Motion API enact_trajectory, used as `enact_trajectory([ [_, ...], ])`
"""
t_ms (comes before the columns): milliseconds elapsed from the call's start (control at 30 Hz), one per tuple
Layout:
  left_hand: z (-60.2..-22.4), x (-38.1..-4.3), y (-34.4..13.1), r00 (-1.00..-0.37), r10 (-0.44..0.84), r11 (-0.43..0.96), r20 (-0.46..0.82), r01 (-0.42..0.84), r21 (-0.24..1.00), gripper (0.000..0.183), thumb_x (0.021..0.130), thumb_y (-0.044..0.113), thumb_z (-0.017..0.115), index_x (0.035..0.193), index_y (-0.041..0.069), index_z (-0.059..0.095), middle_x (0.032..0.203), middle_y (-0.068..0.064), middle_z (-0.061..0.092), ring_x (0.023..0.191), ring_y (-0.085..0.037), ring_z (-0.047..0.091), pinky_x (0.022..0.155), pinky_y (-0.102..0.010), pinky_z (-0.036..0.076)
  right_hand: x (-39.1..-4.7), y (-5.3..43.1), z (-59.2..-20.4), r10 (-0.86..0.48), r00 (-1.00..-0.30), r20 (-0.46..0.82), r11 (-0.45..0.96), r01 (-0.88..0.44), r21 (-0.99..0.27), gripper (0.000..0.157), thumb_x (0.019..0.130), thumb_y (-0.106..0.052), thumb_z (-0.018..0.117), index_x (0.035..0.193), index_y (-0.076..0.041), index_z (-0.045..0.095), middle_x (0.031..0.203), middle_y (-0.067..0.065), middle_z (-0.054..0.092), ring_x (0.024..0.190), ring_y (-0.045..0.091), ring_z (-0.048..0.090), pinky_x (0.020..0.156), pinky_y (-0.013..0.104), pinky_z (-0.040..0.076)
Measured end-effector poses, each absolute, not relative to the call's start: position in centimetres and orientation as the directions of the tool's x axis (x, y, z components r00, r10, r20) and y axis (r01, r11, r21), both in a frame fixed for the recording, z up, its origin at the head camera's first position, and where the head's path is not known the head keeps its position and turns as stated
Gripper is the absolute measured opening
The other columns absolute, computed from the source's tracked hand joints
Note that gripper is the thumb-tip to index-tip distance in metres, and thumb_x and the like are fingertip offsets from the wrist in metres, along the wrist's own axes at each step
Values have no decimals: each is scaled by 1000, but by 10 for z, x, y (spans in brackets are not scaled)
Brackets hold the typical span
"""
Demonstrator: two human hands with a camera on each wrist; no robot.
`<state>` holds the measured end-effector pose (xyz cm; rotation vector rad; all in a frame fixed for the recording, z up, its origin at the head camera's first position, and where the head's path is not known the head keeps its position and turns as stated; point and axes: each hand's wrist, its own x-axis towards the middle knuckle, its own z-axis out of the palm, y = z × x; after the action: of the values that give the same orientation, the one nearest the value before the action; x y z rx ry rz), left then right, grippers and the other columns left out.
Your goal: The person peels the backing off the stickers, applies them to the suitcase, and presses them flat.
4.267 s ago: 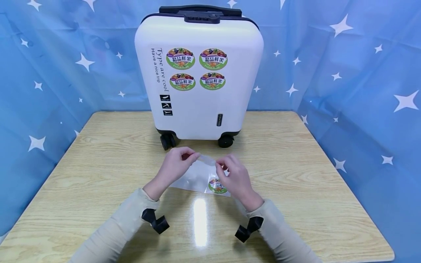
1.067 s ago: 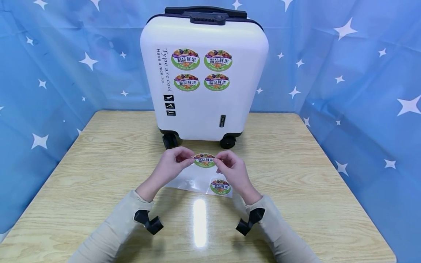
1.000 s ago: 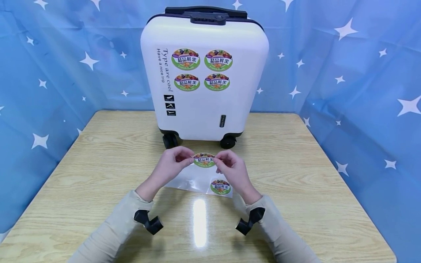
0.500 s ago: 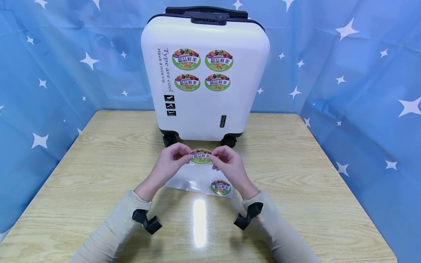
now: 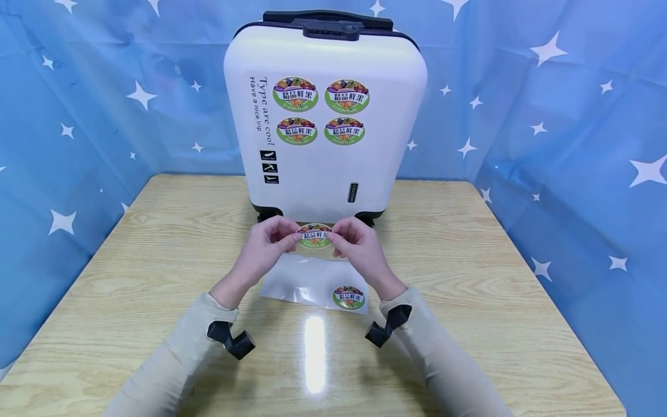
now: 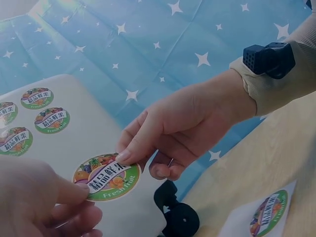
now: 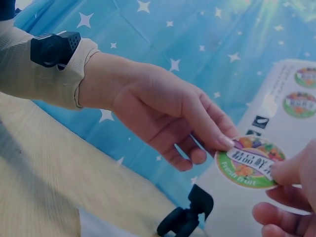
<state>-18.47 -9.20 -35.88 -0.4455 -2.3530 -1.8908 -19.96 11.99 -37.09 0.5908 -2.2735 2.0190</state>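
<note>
Between my two hands an oval fruit sticker (image 5: 314,236) with a green lower rim is held up by its ends. My left hand (image 5: 266,249) pinches its left end between thumb and fingers, and my right hand (image 5: 362,246) pinches its right end. In the left wrist view the sticker (image 6: 106,177) lies flat and taut, its print facing the wearer. Below the hands a white backing sheet (image 5: 299,281) rests on the table, one more oval sticker (image 5: 349,297) at its right corner. Just beyond stands a white suitcase (image 5: 312,179) bearing several matching stickers in two rows.
The suitcase stands upright on black wheels at the back of the wooden table (image 5: 458,289), its black handle (image 5: 328,16) on top. A blue curtain (image 5: 521,116) with white stars hangs behind and at both sides.
The held sticker has come off the backing sheet and turned print side to the wearer. Both hands have lifted it forward, up toward the suitcase's base. The sheet stays on the table.
</note>
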Motion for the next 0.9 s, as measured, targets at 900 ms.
enact_trajectory([
  [900, -332, -204, -106, -939, 162, 137, 304, 327, 935, 16, 90, 12, 62, 101, 0, 61, 89, -14, 61, 69, -20, 58, 59, -28, 51, -198, 101, -309, -281, -896, 345, 92, -383, -919, 10, 91, -2, 57, 95, 6, 54, 86, 20, 55, 68, 40, 50, 58, 25, 48],
])
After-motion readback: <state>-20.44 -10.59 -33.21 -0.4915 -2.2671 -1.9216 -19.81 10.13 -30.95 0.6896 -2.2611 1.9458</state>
